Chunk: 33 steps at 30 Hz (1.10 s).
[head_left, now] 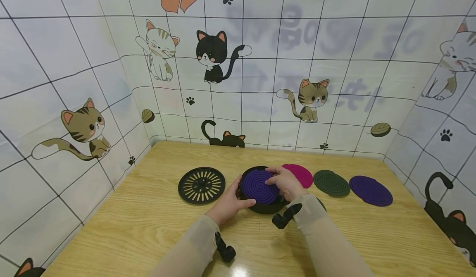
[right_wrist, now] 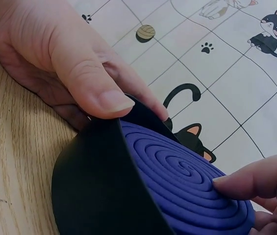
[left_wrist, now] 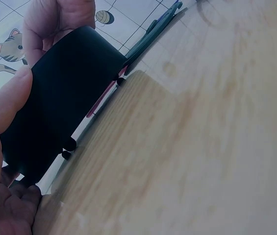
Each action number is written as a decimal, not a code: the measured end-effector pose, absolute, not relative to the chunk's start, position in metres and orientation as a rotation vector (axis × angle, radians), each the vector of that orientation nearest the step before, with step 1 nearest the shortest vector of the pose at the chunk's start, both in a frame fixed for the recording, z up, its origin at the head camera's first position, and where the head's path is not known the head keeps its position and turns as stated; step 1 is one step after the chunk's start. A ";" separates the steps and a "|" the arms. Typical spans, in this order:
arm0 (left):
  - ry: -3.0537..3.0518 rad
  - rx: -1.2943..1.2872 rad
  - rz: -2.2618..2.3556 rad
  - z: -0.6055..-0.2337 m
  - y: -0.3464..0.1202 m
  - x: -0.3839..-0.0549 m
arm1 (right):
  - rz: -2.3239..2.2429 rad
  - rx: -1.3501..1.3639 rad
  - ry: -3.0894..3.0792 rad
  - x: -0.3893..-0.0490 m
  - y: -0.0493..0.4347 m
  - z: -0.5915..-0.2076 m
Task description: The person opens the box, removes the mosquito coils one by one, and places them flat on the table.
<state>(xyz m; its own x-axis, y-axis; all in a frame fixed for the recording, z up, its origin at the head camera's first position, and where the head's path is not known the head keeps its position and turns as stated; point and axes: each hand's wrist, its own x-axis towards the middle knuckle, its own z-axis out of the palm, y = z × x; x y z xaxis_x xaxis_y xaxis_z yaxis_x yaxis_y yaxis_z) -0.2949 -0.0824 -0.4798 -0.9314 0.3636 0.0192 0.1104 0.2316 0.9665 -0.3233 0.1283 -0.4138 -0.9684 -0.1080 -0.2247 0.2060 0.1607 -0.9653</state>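
A round black mosquito coil holder (head_left: 268,209) with an upright side wall stands on the table. My left hand (head_left: 231,202) grips its left side; in the right wrist view that hand's thumb lies at the rim of the holder (right_wrist: 94,181). Within the holder's mouth is a purple mosquito coil (head_left: 258,188), a tight spiral disc, part of it inside the wall. My right hand (head_left: 288,182) pinches the coil's right edge, thumb on top and fingers at the edge. What lies beneath the coil is hidden.
A slotted black lid (head_left: 202,191) lies to the left. Right of the holder, pink coils (head_left: 302,175), green coils (head_left: 332,183) and purple coils (head_left: 370,190) lie in a row on the wooden table (head_left: 122,227). A green edge (head_left: 322,204) shows behind my right wrist. Cat-printed sheets surround the table.
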 end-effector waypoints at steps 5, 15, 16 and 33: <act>2.303 0.444 1.763 -0.479 -0.082 -0.295 | -1.893 0.087 2.185 -0.323 0.129 -0.415; 2.314 0.443 1.761 -0.481 -0.083 -0.296 | -1.892 0.098 2.175 -0.323 0.128 -0.416; 2.318 0.443 1.759 -0.481 -0.083 -0.296 | -1.894 0.099 2.175 -0.323 0.128 -0.416; 2.344 0.428 1.741 -0.483 -0.083 -0.297 | -2.037 0.075 2.089 -0.324 0.139 -0.412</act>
<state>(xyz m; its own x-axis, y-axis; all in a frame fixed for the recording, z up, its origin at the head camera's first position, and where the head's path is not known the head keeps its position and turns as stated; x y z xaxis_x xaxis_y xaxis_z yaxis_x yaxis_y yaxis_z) -0.2975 -0.0826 -0.4829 -0.9402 0.3401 0.0190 0.1166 0.2688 0.9561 -0.3236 0.1386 -0.4121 -0.9740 -0.1178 -0.1937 0.1906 0.0369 -0.9810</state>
